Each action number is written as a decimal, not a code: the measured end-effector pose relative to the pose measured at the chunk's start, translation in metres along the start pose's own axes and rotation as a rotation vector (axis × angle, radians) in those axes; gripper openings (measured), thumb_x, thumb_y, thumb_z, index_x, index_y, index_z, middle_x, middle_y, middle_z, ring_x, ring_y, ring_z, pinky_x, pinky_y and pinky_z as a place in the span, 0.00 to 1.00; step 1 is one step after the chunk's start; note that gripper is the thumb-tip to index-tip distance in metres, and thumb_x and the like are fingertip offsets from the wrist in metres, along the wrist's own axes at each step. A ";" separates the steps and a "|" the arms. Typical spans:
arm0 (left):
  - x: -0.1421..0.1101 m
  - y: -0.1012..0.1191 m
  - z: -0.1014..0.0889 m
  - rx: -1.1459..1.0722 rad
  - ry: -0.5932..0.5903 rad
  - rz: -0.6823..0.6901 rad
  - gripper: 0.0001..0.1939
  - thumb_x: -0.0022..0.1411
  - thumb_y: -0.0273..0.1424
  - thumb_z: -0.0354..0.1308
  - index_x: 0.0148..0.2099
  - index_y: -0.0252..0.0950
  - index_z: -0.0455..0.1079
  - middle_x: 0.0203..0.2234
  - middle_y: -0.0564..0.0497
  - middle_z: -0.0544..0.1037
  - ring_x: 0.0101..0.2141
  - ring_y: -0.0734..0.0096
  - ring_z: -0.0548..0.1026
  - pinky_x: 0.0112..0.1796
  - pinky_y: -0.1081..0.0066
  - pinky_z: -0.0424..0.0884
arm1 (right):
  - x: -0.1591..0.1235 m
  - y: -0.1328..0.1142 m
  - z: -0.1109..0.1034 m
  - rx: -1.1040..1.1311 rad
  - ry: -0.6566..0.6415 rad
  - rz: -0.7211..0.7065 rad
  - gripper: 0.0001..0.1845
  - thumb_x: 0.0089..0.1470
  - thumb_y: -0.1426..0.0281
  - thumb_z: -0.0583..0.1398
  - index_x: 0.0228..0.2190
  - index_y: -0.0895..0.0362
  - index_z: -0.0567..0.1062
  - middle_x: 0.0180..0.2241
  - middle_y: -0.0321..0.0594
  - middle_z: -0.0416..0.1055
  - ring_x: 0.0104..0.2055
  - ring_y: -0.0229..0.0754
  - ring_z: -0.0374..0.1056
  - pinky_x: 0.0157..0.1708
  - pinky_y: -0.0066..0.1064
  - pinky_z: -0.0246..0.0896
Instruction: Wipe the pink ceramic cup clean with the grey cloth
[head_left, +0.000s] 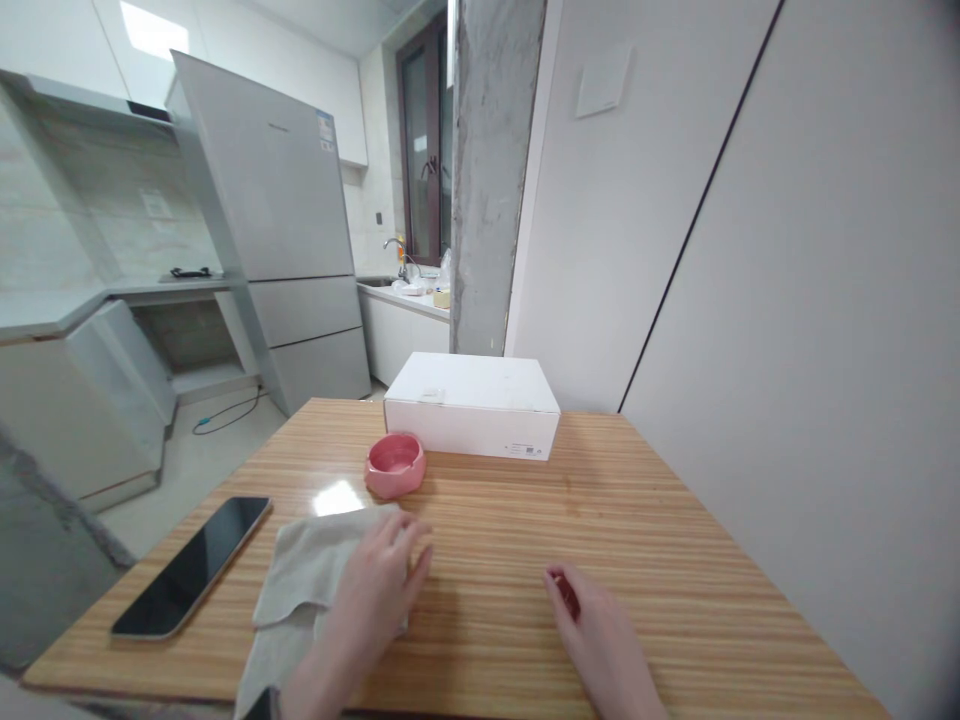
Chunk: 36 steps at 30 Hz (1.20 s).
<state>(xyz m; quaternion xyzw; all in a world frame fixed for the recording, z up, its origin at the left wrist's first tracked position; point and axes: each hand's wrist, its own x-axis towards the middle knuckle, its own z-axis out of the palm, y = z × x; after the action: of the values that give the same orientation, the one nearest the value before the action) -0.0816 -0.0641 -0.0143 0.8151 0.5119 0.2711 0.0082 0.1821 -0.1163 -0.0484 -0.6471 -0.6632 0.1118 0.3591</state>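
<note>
My left hand (379,575) is over the right part of a folded grey-beige cloth (304,560), fingers loosely apart with the thumb to the right. Whether it touches the cloth I cannot tell. My right hand (600,630) is at the front right of the table, its thumb and fingers curled together. A dark reddish patch shows between them, too small to name. Beyond the cloth sits a pink faceted bowl (395,480), close to the front left corner of a white box (465,425). Left of the cloth lies a black phone (191,570).
The wood-grain table (510,530) meets a white panelled wall (787,350) on the right. Behind it are a bare concrete pillar (495,180), a grey fridge (277,190) and a sink counter. A cable (225,412) lies on the floor at left.
</note>
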 end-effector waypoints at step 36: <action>-0.024 0.063 0.066 0.140 -0.070 0.082 0.07 0.57 0.23 0.51 0.29 0.40 0.64 0.24 0.51 0.76 0.27 0.66 0.75 0.25 0.71 0.63 | -0.006 -0.018 0.042 -0.337 0.215 -0.439 0.24 0.66 0.64 0.38 0.24 0.52 0.65 0.20 0.35 0.68 0.22 0.38 0.67 0.23 0.27 0.56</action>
<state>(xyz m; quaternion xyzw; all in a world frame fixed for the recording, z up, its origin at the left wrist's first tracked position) -0.0077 -0.0962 -0.0626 0.8430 0.4950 0.2062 -0.0419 0.1413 -0.1111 -0.0699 -0.5468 -0.7547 -0.1490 0.3303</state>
